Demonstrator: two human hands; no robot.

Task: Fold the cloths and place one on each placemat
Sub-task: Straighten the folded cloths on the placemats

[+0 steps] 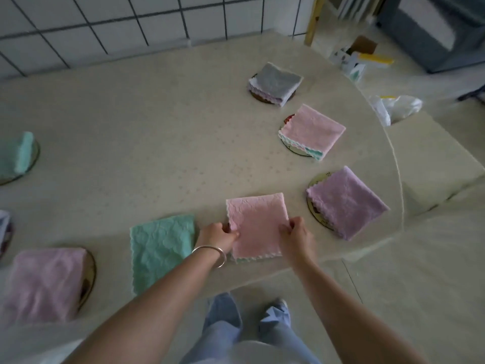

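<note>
A pink cloth (pixel 258 222) lies folded on the table near the front edge. My left hand (pixel 219 236) pinches its left edge and my right hand (pixel 295 232) pinches its right edge. A teal cloth (pixel 161 248) lies flat just left of it. Folded cloths rest on round placemats: grey (pixel 275 82), pink (pixel 313 131) and purple (pixel 346 202) on the right, a pale purple one (pixel 46 282) at the front left, and a teal one (pixel 17 155) at the far left. The purple cloth's placemat (pixel 313 183) shows at its rim.
The round table (pixel 157 127) has a cream cover and stands against a tiled wall (pixel 105 22). Boxes (pixel 359 59) and a plastic bag (pixel 396 106) lie on the floor beyond the right edge. Another cloth (pixel 4 227) shows partly at the left border.
</note>
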